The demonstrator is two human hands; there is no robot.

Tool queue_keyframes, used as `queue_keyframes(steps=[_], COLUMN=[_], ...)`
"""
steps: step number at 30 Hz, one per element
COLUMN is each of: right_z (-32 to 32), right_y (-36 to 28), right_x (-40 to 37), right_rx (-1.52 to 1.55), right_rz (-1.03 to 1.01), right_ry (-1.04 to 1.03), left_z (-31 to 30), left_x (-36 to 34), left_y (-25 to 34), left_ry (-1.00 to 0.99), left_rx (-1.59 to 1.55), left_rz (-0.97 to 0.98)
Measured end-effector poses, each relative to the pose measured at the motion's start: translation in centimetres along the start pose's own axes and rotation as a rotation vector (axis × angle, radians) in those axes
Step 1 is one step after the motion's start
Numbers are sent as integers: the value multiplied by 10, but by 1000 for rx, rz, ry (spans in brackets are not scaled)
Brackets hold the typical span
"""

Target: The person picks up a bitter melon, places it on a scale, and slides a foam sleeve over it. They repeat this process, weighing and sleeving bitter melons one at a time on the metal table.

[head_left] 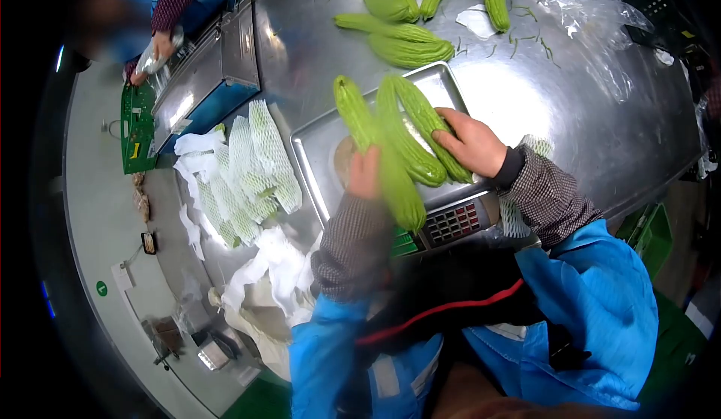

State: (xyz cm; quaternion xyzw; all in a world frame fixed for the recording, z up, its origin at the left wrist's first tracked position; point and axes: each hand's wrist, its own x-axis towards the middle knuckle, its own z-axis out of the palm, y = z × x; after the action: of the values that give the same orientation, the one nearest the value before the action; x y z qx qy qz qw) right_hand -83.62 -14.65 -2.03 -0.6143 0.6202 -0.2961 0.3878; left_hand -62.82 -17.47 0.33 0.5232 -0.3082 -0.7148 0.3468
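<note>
A metal tray (302,165) on a weighing scale with a red-and-grey keypad (454,224) lies in front of me. My left hand (364,171) is closed round a long green bitter melon (403,197), which is smeared by motion and tilted over the tray's near edge. My right hand (475,145) grips another bitter melon (426,119) at the tray's right side, thumb on top. Between the two hands a further bitter melon (409,156) lies against the right-hand one.
Several loose bitter melons (409,47) lie at the back of the steel table (300,51). Net-sleeved melons (263,152) and white foam nets (274,269) are on the left, clear plastic bags (593,13) at the back right. Another person's hand (161,46) works beyond a metal box (218,66).
</note>
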Motion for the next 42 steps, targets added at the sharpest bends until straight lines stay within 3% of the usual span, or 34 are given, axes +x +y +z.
queue_keyframes(steps=[2, 8, 10, 11, 13, 15, 17, 20, 24, 31, 34, 40, 42], right_z=[13, 9, 3, -1, -7, -9, -8, -7, -12, -2, 1, -4, -5], right_y=[-1, -19, -27, -33, -42, -51, -60, -78, -89, -74, -72, -70, -65], right_x=[-3, -7, -8, -8, -6, -2, 4, 13, 20, 21, 17, 4, 2], right_rx=[-4, -375, -383, -363, -331, -113, 55, 216, -52, -67, 101, 679, 726], right_rz=[-112, -85, -118, -150, -265, -238, -240, -229, -425, -593, -570, -173, -99], right_ry=[65, 53, 152, 184, 287, 233, 250, 292, 444, 644, 648, 369, 338], left_z=[-8, -48, -52, -54, -68, -69, -55, -24, -18, -13, -12, -10, -10], left_x=[-7, -12, -15, -16, -13, -16, -29, -50, -61, -72, -76, -82, -83], left_y=[1, -10, -7, -7, -6, -3, 1, 10, 1, -4, -6, -5, -6], left_ry=[27, 54, -5, -36, -199, -323, -406, -270, -293, -354, -370, -406, -399], left_rx=[41, 107, 39, 5, 311, 331, 61, 228, 269, 236, 222, 228, 233], left_rz=[-3, 35, 79, 99, 152, 131, 36, 24, 65, 54, 55, 48, 56])
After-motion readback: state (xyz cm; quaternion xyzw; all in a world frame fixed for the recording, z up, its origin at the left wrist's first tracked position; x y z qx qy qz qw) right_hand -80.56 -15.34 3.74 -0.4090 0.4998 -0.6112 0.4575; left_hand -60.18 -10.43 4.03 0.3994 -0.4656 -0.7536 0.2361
